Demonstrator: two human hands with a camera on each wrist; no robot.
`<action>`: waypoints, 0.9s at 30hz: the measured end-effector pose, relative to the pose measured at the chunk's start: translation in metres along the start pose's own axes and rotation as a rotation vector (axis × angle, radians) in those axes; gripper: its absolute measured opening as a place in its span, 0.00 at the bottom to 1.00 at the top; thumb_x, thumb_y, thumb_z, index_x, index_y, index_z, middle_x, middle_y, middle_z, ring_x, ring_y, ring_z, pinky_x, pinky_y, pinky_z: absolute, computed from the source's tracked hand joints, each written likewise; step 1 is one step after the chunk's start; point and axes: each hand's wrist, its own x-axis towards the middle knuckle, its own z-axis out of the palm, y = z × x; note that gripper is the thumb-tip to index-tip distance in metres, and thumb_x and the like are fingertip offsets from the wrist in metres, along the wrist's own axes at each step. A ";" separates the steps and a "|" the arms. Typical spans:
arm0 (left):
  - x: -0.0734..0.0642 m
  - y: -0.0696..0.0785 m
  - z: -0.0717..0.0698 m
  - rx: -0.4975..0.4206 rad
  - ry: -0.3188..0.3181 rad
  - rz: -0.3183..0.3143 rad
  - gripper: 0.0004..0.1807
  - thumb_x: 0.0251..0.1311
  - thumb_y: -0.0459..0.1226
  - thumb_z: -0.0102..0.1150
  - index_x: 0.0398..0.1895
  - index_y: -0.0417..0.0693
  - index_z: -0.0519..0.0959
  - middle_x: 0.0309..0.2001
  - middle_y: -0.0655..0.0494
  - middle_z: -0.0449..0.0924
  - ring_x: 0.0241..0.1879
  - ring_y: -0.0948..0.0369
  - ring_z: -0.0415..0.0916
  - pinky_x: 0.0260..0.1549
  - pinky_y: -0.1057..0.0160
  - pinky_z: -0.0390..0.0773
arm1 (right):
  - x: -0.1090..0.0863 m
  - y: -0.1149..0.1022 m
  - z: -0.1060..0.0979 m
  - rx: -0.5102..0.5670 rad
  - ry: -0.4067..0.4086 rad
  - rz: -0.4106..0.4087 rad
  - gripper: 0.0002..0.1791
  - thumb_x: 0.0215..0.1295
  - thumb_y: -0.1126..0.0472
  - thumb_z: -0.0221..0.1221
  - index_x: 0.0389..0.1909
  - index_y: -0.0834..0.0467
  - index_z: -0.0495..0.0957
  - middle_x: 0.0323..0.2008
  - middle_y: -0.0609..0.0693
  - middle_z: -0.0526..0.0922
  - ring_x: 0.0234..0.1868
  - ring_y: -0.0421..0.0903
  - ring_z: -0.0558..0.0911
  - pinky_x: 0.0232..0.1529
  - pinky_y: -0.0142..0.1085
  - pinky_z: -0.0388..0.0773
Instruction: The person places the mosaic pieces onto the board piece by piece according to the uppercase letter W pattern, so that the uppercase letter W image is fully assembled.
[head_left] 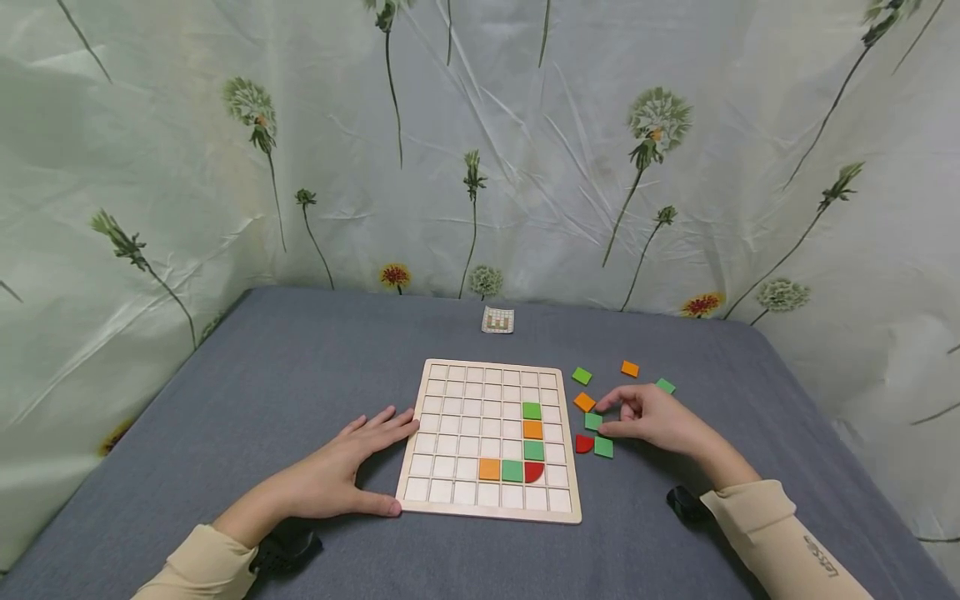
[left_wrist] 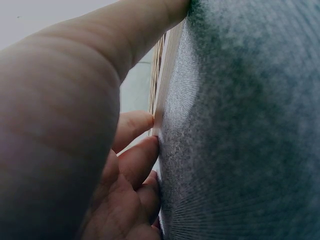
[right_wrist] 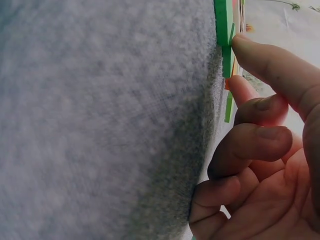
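Note:
A pale wooden grid board [head_left: 450, 508] lies flat, with green, orange and red tiles set in an L along its lower right squares. My left hand [head_left: 341, 471] is spread at the board's left side; its fingertips and thumb tip touch the edge, also seen as a thin board edge [left_wrist: 161, 95] in the left wrist view. Right of the board, my right hand [head_left: 652, 419] has thumb and index fingertip at opposite sides of a green square tile [head_left: 592, 422], pinching it close to the table. In the right wrist view this green tile [right_wrist: 227, 61] shows between those fingertips.
Loose pieces surround the right hand: an orange tile [head_left: 584, 402], a red quarter-round tile [head_left: 583, 444], a green tile [head_left: 603, 447], a light green tile [head_left: 582, 376] and another orange tile [head_left: 630, 368]. A small printed card [head_left: 498, 320] lies behind the board on the grey cloth.

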 end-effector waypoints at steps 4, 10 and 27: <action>0.001 -0.001 0.000 -0.001 -0.005 -0.003 0.57 0.54 0.64 0.77 0.86 0.62 0.62 0.87 0.56 0.55 0.87 0.41 0.45 0.79 0.31 0.41 | 0.000 -0.001 0.000 0.014 -0.008 -0.008 0.19 0.65 0.59 0.75 0.52 0.64 0.85 0.20 0.43 0.69 0.20 0.34 0.65 0.23 0.28 0.63; 0.001 -0.001 0.000 -0.005 -0.007 -0.001 0.57 0.55 0.64 0.77 0.86 0.62 0.62 0.87 0.56 0.55 0.88 0.41 0.44 0.79 0.31 0.40 | 0.000 -0.002 0.001 -0.001 -0.004 0.009 0.19 0.65 0.58 0.75 0.51 0.63 0.86 0.20 0.42 0.70 0.19 0.35 0.65 0.23 0.29 0.62; -0.002 0.003 0.000 0.000 0.002 0.020 0.56 0.56 0.62 0.77 0.86 0.60 0.62 0.87 0.53 0.56 0.87 0.38 0.46 0.79 0.29 0.41 | -0.001 -0.001 0.001 -0.019 0.000 0.017 0.17 0.65 0.58 0.74 0.50 0.63 0.87 0.19 0.43 0.71 0.19 0.35 0.66 0.23 0.29 0.61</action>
